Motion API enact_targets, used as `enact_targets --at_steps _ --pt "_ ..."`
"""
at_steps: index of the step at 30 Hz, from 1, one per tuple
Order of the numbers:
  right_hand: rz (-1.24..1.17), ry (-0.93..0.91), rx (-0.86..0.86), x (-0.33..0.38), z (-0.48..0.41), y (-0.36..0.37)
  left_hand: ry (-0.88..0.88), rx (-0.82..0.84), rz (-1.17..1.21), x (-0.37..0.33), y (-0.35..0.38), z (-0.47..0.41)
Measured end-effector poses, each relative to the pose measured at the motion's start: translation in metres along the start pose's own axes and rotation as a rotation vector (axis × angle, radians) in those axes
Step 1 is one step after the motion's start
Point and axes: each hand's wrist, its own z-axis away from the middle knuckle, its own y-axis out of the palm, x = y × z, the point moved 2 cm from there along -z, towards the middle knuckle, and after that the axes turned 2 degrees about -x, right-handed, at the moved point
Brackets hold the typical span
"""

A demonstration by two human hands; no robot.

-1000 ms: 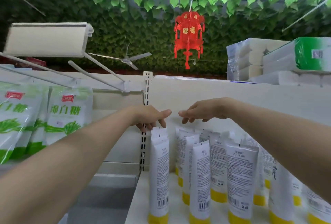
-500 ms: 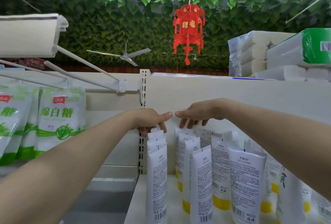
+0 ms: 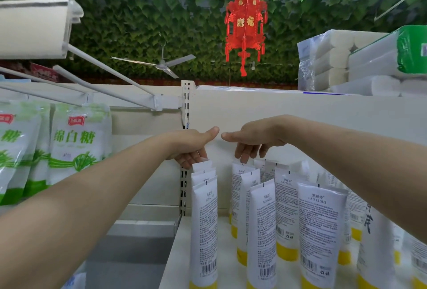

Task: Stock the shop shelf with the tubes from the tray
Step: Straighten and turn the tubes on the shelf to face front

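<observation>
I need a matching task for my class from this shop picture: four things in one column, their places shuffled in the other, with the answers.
1 red paper lantern
2 white plastic tubes with yellow caps
3 green-and-white sugar bags
4 wrapped white paper rolls

A left of the slotted post
B upright on the white shelf
C hanging overhead
D stacked at top right

Pairs: 1-C, 2-B, 3-A, 4-D.

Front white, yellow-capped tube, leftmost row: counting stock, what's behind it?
Two more white tubes, only their flat crimped tops showing; the left hand touches the rearmost. Their bodies and caps are hidden.
</observation>
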Motion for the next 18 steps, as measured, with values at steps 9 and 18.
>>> enact_targets --at_steps 9,18 --pt "0.045 -0.029 -0.086 -0.002 0.005 -0.009 0.042 -0.082 -0.050 0.009 -0.010 0.002" --pt "0.228 -0.133 -0.237 -0.003 -0.005 -0.008 0.131 -0.099 -0.039 0.020 -0.009 -0.001"
